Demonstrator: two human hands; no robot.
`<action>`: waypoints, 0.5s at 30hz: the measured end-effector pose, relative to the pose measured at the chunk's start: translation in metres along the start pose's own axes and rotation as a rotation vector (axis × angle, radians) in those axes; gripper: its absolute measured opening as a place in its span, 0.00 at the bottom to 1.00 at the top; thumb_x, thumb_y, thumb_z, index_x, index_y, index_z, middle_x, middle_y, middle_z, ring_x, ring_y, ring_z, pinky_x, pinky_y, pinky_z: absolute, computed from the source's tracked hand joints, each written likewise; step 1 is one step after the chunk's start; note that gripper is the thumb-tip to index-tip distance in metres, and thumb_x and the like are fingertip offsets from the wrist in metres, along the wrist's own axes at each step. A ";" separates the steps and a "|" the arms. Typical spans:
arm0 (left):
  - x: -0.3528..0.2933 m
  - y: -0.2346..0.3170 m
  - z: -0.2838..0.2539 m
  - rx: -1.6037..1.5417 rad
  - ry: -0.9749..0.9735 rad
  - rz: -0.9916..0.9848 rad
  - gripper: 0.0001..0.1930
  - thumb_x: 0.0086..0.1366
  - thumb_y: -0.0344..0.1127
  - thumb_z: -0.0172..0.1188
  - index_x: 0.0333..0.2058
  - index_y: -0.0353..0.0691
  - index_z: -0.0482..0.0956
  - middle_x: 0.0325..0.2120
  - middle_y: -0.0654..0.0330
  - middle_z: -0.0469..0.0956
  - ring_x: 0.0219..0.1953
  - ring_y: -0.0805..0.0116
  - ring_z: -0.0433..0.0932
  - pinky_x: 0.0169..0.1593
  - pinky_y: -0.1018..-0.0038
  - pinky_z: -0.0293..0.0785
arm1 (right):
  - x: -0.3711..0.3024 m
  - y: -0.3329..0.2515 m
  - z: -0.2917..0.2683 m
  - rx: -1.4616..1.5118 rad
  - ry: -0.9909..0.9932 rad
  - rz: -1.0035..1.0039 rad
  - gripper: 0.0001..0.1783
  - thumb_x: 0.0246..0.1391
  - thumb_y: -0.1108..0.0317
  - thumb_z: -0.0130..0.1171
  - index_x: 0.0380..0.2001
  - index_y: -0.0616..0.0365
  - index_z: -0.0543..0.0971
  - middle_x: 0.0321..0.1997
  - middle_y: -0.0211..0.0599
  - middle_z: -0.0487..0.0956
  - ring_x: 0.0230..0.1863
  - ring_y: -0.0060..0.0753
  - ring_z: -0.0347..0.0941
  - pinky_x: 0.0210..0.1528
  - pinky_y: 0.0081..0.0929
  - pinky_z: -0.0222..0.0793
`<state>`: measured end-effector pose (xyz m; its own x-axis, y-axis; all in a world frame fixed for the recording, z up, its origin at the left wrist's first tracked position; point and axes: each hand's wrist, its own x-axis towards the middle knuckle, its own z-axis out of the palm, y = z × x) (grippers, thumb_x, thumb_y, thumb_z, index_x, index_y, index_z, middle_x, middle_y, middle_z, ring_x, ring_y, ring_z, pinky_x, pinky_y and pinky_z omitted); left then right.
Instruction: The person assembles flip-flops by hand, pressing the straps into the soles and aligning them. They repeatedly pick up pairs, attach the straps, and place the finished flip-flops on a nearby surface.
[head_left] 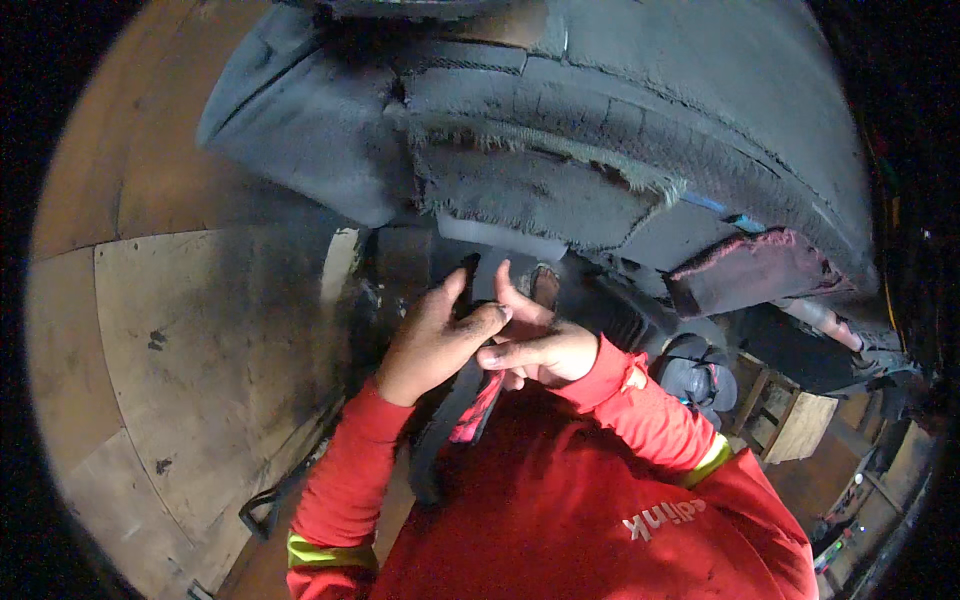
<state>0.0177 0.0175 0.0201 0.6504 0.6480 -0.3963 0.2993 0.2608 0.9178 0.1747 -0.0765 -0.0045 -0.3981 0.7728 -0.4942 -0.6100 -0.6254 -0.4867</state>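
Observation:
In front of my red-sleeved chest, both hands meet at the middle of the view. My left hand is closed around a long, dark, flat piece, its thumb pressed toward the right hand. The piece runs down toward my lap, and its dark tip shows above the left fingers. A pink-and-black strip lies along its right side. My right hand has its thumb and fingers bent in against the strip's upper end, with one finger pointing up. The hands partly hide the piece, so its exact kind is unclear.
Ahead is a large dusty grey work surface with a frayed cloth edge and a pink-edged cloth flap. Wooden panels stand at left. Dark flip-flops lie at right, near a wooden block. A foot shows beyond my hands.

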 end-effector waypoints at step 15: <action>0.001 -0.073 0.033 -0.767 -0.044 0.120 0.27 0.56 0.24 0.57 0.56 0.31 0.69 0.49 0.61 0.74 0.49 0.70 0.74 0.55 0.72 0.70 | -0.009 0.025 -0.010 -1.385 0.556 -0.147 0.63 0.47 0.59 0.69 0.74 0.34 0.34 0.56 0.71 0.69 0.54 0.61 0.71 0.58 0.53 0.65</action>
<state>0.0192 -0.0246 -0.0481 0.6794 0.6787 -0.2790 -0.3314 0.6230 0.7086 0.1697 -0.0999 -0.0191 0.1059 0.8966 -0.4300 0.6207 -0.3974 -0.6759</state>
